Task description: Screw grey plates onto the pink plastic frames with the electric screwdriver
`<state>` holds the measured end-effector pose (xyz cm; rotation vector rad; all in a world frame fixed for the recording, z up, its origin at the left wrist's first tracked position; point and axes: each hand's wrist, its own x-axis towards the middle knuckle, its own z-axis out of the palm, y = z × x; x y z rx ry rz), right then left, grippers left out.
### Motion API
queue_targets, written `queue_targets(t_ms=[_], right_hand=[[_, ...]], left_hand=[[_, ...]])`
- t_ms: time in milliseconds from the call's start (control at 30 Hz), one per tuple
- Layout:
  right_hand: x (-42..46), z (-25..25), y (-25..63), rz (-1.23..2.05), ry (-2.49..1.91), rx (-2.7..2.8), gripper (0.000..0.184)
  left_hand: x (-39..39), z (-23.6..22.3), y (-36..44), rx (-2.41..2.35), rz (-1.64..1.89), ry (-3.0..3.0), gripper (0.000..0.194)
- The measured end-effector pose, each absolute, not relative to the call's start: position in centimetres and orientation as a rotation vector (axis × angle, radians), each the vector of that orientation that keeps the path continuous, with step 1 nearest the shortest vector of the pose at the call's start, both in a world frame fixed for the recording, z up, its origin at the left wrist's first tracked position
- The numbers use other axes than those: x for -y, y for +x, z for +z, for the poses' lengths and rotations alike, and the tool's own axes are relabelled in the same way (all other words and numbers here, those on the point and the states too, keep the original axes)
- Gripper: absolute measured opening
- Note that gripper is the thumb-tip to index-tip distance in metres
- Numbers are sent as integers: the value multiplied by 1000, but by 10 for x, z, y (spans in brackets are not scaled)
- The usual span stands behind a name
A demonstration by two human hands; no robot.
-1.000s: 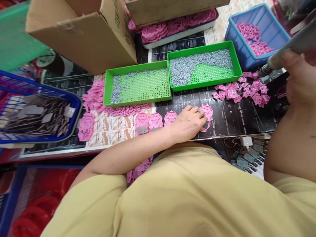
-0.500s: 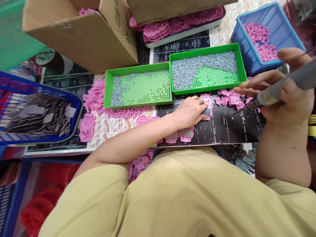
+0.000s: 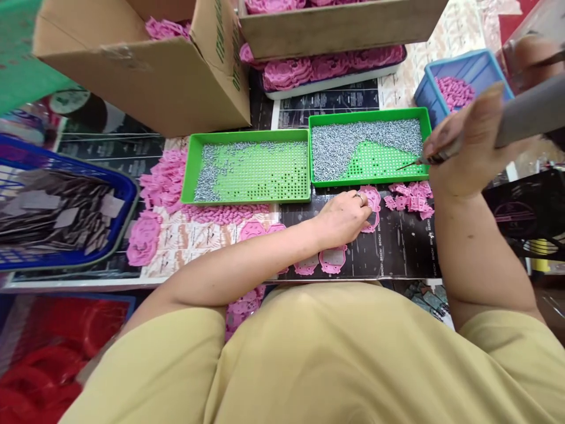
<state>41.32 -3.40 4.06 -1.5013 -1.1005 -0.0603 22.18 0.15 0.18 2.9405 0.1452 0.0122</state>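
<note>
My left hand rests on the black bench surface, its bent fingers gripping the near-left side of a pink plastic frame. My right hand is wrapped round a grey electric screwdriver. The thin bit points left, over the right-hand green tray, which has small silver screws heaped along its left and far sides. Small pink parts lie between the frame and my right forearm. More pink frames lie near the bench edge, partly beneath my left forearm.
A second green tray with fewer screws stands on the left. Behind are a cardboard box and a bin of pink parts. A light blue bin stands at right; a dark blue basket with dark flat pieces is at left.
My right hand has carried the screwdriver up and left, from above the small pink parts to over the right-hand screw tray. My left hand stays at the pink frame. The view has shifted slightly.
</note>
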Motion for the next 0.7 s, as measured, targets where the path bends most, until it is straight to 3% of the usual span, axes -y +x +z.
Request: queue_targets(t_ms=[133,300,467,700], right_hand=[[16,28,396,-54,-1546,978,71],[12,20,397,-81,-1718,978,75],[1,11,398,-59,-1396,953,59],[-6,19,395,-15,-1135,862,64]], left_hand=[[-3,6,225,-190,-31,2949,21],[-3,10,225,-224,-80,2927,22],[-4,9,226,-235,-109,2895,21],[-7,6,225,-224,-52,2857,26]])
